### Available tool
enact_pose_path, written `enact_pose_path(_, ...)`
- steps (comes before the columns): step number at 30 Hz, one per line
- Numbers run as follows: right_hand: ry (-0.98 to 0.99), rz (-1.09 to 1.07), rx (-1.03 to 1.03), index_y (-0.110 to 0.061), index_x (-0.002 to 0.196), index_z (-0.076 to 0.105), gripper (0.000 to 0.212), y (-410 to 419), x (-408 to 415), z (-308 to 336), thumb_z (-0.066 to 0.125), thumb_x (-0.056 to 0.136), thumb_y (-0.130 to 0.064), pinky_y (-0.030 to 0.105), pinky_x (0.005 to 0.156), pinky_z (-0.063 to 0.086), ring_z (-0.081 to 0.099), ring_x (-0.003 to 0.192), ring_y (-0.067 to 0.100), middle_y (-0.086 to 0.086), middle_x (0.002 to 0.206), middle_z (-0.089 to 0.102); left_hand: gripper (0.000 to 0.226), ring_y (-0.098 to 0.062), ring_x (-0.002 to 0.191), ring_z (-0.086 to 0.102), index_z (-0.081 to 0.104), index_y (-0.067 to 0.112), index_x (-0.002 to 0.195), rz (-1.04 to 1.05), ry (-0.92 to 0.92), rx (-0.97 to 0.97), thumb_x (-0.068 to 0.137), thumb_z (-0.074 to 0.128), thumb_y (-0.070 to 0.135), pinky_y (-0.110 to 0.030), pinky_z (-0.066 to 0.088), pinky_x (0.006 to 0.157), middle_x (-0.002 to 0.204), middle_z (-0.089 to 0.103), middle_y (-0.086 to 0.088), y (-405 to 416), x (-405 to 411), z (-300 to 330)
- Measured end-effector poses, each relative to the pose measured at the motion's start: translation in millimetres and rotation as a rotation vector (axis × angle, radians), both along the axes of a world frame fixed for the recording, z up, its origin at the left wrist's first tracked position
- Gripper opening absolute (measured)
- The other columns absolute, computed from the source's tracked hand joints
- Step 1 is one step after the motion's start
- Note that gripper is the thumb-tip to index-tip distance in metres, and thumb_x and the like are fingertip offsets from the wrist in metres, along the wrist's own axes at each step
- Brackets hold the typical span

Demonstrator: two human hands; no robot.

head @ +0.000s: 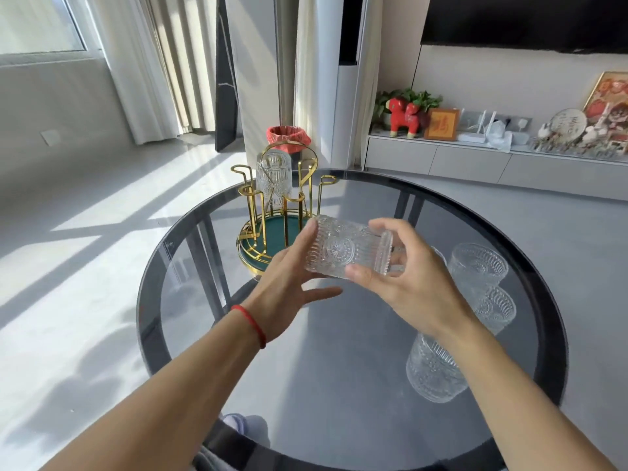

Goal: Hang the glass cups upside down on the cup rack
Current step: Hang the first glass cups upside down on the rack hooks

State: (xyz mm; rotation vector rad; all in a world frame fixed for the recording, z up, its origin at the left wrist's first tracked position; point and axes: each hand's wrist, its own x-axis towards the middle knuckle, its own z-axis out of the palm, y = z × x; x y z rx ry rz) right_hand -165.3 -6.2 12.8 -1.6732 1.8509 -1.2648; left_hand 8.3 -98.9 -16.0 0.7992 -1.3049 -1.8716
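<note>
A patterned glass cup (343,248) lies on its side in the air above the table, held between both hands. My right hand (411,283) grips its rim end with thumb below and fingers on top. My left hand (289,280) touches its base end with fingers spread. Behind it stands the gold wire cup rack (272,212) with a green base, and one glass cup (273,178) hangs upside down on a rear peg. Three more glass cups (479,263) (496,307) (431,372) stand upright on the right, partly hidden by my right arm.
The round dark glass table (339,351) has a black rim. Beyond it on the floor sits a bin with a red bag (288,137). A low cabinet with ornaments (475,154) runs along the right wall.
</note>
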Motion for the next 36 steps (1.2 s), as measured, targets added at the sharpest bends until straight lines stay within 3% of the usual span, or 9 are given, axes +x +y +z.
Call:
enact_pose_path(3,-0.050,-0.093,-0.030,-0.045,0.128,0.056,0.065,-10,-14,14,0.081,0.071,-0.064,0.044,0.100,0.053,0.061,0.116,0.013,-0.022,0.125,0.062,0.069,-0.025,0.104,0.067,0.077,0.015,0.106,0.300,-0.453,-0.380,0.096,0.033,0.067,-0.043,0.054,0.091,0.105,0.075,-0.011,-19,8,-19)
enact_pose_path(5,-0.054,-0.168,-0.076,-0.042,0.133,0.057,0.066,-27,-25,26,0.080,0.074,-0.062,0.044,0.104,0.051,0.061,0.122,0.016,-0.022,0.131,0.061,0.048,-0.025,0.103,0.059,0.076,0.010,0.100,0.390,-0.787,-0.695,0.099,0.046,0.048,-0.045,0.052,0.090,0.106,0.070,-0.013,-29,12,-35)
enact_pose_path(11,0.025,-0.284,-0.116,-0.027,0.145,0.050,0.072,-121,-54,73,0.080,0.082,-0.045,0.032,0.107,0.043,0.050,0.130,0.013,-0.004,0.146,0.055,0.031,-0.026,0.114,0.048,0.069,0.021,0.116,0.339,-1.152,-0.970,0.090,0.060,0.036,-0.048,0.043,0.097,0.118,0.061,-0.002,-43,-1,-58)
enact_pose_path(13,0.026,-0.251,-0.060,-0.022,0.140,0.050,0.071,-156,-56,83,0.082,0.080,-0.045,0.042,0.105,0.050,0.058,0.124,0.022,-0.001,0.135,0.056,0.037,-0.027,0.113,0.049,0.063,0.022,0.121,0.355,-1.209,-1.029,0.088,0.060,0.039,-0.050,0.040,0.098,0.116,0.058,-0.003,-43,-4,-65)
enact_pose_path(17,0.215,-0.215,-0.023,-0.017,0.143,0.052,0.077,-211,-49,93,0.083,0.080,-0.046,0.030,0.093,0.044,0.057,0.123,0.023,0.003,0.138,0.058,0.053,-0.034,0.124,0.045,0.053,0.021,0.132,0.343,-1.330,-1.151,0.086,0.056,0.046,-0.063,0.034,0.104,0.131,0.051,-0.011,-39,-7,-82)
enact_pose_path(22,0.156,-0.046,0.070,-0.016,0.147,0.054,0.079,-248,-47,96,0.089,0.078,-0.034,0.053,0.104,0.053,0.058,0.128,0.030,0.009,0.148,0.054,0.056,-0.041,0.127,0.044,0.052,0.022,0.132,0.364,-1.320,-1.164,0.082,0.061,0.044,-0.072,0.031,0.104,0.133,0.051,-0.017,-43,-6,-94)
enact_pose_path(25,0.159,0.107,0.134,-0.020,0.147,0.056,0.077,-257,-46,94,0.090,0.078,-0.025,0.042,0.091,0.061,0.054,0.128,0.023,0.007,0.152,0.052,0.056,-0.041,0.127,0.044,0.049,0.022,0.134,0.353,-1.313,-1.144,0.083,0.061,0.042,-0.073,0.029,0.106,0.132,0.051,-0.017,-44,-8,-96)
enact_pose_path(30,0.293,0.224,0.185,-0.024,0.145,0.058,0.076,-264,-41,84,0.090,0.077,-0.019,0.046,0.122,0.032,0.043,0.145,0.024,0.002,0.155,0.053,0.053,-0.039,0.127,0.045,0.048,0.022,0.133,0.367,-1.303,-1.124,0.083,0.059,0.037,-0.076,0.021,0.111,0.132,0.052,-0.015,-44,-9,-97)
enact_pose_path(36,0.340,0.316,0.273,-0.029,0.142,0.061,0.079,-272,-38,79,0.093,0.072,-0.012,0.046,0.122,0.030,0.043,0.147,0.025,-0.002,0.154,0.054,0.054,-0.040,0.124,0.046,0.048,0.021,0.131,0.377,-1.291,-1.136,0.080,0.062,0.033,-0.076,0.022,0.111,0.130,0.053,-0.017,-44,-11,-97)
